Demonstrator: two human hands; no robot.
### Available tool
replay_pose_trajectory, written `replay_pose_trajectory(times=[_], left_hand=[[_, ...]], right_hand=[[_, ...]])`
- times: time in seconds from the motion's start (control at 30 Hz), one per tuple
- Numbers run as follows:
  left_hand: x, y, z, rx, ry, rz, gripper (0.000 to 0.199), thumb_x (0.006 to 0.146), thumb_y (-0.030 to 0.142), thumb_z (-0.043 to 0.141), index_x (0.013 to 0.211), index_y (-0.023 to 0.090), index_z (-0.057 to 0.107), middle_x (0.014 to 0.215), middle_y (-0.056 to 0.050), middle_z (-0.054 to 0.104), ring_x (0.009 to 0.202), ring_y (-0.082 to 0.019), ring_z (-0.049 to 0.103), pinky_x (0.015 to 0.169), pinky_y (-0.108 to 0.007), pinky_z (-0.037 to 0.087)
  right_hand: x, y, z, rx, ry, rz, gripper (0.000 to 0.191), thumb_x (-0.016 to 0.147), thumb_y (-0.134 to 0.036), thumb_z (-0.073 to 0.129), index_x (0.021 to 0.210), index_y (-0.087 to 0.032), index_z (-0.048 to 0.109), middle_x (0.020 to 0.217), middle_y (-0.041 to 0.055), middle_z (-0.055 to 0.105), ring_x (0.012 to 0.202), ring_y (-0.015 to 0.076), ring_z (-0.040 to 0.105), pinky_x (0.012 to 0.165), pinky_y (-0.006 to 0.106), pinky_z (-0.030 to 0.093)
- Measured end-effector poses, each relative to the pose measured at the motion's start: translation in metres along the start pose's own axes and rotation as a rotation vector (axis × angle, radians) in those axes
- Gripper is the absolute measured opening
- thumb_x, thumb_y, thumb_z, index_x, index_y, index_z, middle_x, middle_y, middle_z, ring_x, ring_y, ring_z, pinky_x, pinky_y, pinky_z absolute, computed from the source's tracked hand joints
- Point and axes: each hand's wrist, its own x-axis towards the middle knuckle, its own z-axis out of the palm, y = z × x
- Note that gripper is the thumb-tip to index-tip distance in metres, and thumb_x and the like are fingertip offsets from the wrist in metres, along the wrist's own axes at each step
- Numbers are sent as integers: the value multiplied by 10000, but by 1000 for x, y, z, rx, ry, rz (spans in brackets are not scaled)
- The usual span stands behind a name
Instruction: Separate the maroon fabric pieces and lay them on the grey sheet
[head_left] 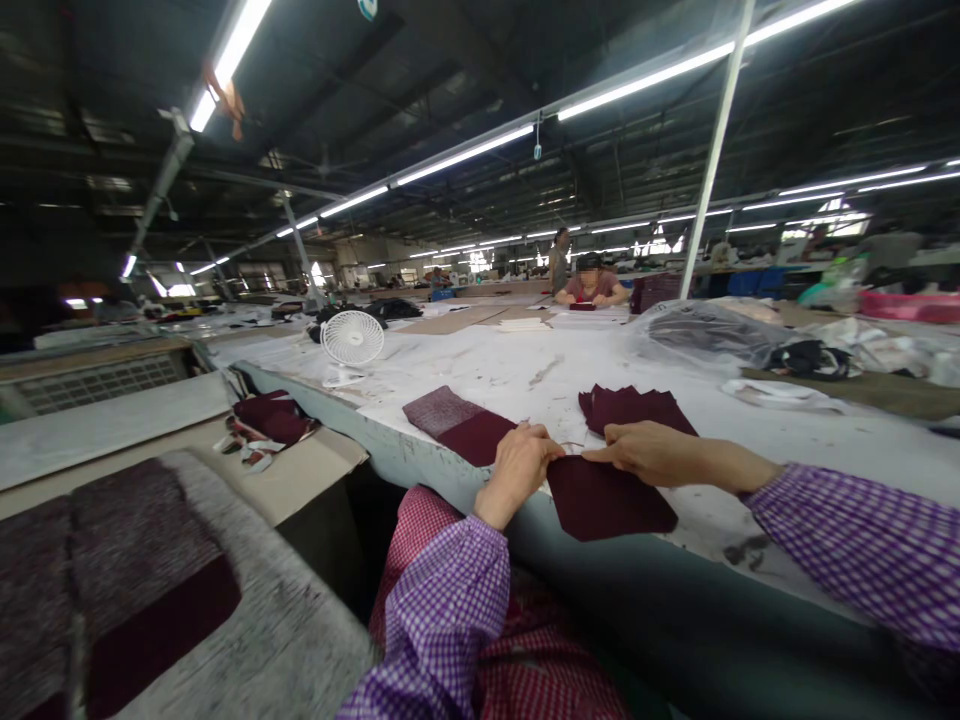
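Note:
A maroon fabric piece (pixel 611 502) with slanted corners lies at the front edge of the white-covered table and partly overhangs it. My left hand (pixel 517 470) has its fingers closed in a pinch at the piece's upper left corner. Along its top edge, my right hand (pixel 649 452) is closed, with the index finger reaching toward the left fingertips. Just behind the right hand sits a fanned pile of maroon pieces (pixel 611 400). To the left of my left hand are flat maroon pieces (pixel 469 432), one part speckled grey.
A small white fan (pixel 352 340) stands near the table's left edge. At left, a board (pixel 277 580) carries speckled maroon panels (pixel 142 530), with fabric scraps (pixel 274 418) on cardboard behind. Clear plastic (pixel 701 332) lies back right. Across the table a person (pixel 592 285) works.

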Motion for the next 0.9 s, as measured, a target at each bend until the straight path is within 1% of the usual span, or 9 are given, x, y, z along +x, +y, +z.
replay_pose_trajectory(times=[0.13,0.2,0.3,0.4,0.5,0.57,0.67,0.77,0.9], left_hand=[[0,0,-1,6,-23,28,284,909,249,438,919,279,720,901,-33,627,925,-168,534,865,-272,417],[0,-3,0,-44,10,16,240,886,229,476,900,254,715,900,-31,633,934,-169,541,856,-270,427],[0,-12,1,-206,77,-51,165,818,153,547,846,203,702,885,-25,651,917,-158,565,842,-258,444],[-2,-21,1,-402,95,-107,160,770,99,551,794,170,692,832,-17,665,820,-132,590,801,-240,460],[-2,-25,-1,-527,100,-179,151,779,146,551,844,147,688,812,-23,674,743,-122,591,731,-230,466],[-1,-25,-1,-526,93,-196,136,765,166,582,849,144,687,797,-23,674,721,-123,586,705,-227,462],[1,-23,0,-441,89,-119,127,722,84,582,748,156,683,779,-13,660,744,-128,582,736,-231,452],[2,-22,1,-374,88,-42,186,735,52,531,712,167,676,794,-16,644,785,-138,581,760,-238,444],[-2,-23,1,-345,85,29,190,781,91,513,755,175,682,828,-30,635,837,-156,574,766,-248,438]], right_hand=[[15,-10,-12,-87,-127,-19,406,771,-88,488,1095,-260,662,715,52,609,597,143,526,536,255,315],[21,-12,-16,-105,-164,-34,442,766,-75,490,1118,-287,651,711,43,634,606,147,543,542,258,303],[26,-11,-17,-83,-173,-52,473,749,-55,508,1128,-303,644,683,26,653,588,140,550,553,259,293],[28,-10,-18,-69,-153,-51,496,721,-37,522,1120,-304,648,656,18,654,593,140,564,555,257,294],[28,-12,-21,-141,-173,-69,487,734,-56,519,1137,-302,641,685,24,665,651,156,591,553,257,302],[28,-15,-24,-189,-194,-79,466,761,-79,511,1158,-292,632,716,30,674,685,164,603,555,257,314],[29,-19,-28,-225,-252,-75,499,767,-60,495,1203,-275,607,741,35,683,694,168,612,543,258,315],[32,-21,-33,-238,-324,-86,623,735,5,478,1278,-292,547,743,33,689,676,174,613,518,263,298],[37,-27,-39,-228,-304,-89,708,703,58,460,1297,-321,526,742,36,684,652,169,602,528,263,314]])
